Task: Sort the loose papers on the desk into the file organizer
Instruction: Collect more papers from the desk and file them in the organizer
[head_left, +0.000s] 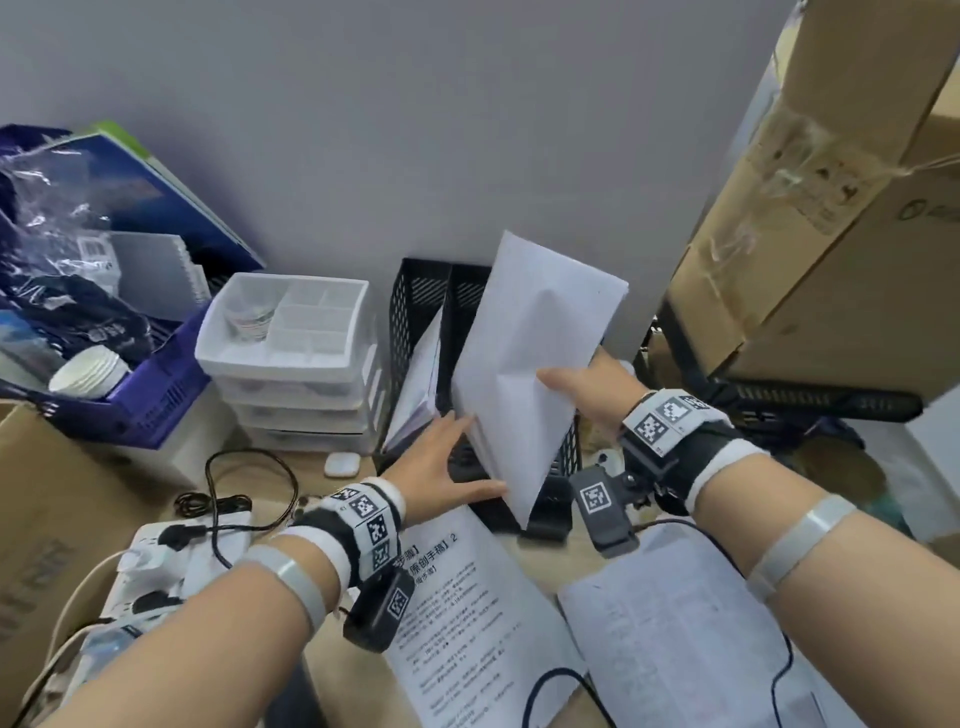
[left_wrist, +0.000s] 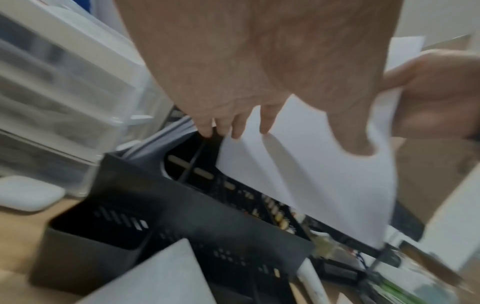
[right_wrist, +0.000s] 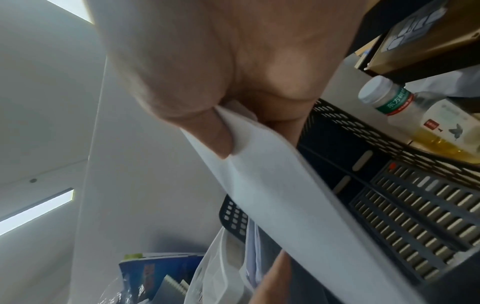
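A black mesh file organizer (head_left: 415, 306) stands against the wall, with some sheets (head_left: 415, 384) leaning in its left slot. My right hand (head_left: 582, 387) pinches a stack of white paper (head_left: 535, 343) by its right edge, thumb on the front, and holds it tilted over the organizer's middle slot (right_wrist: 415, 216). My left hand (head_left: 447, 457) lies with straight fingers against the stack's lower left edge (left_wrist: 324, 185), thumb along the bottom edge. Two printed loose papers (head_left: 467, 623) (head_left: 675, 649) lie on the desk below my wrists.
A white drawer unit (head_left: 296, 353) stands left of the organizer, with a blue basket (head_left: 145, 400) of clutter beyond it. Cardboard boxes (head_left: 805, 234) rise at the right. A power strip with cables (head_left: 171, 545) and a white earbud case (head_left: 340, 464) lie at front left.
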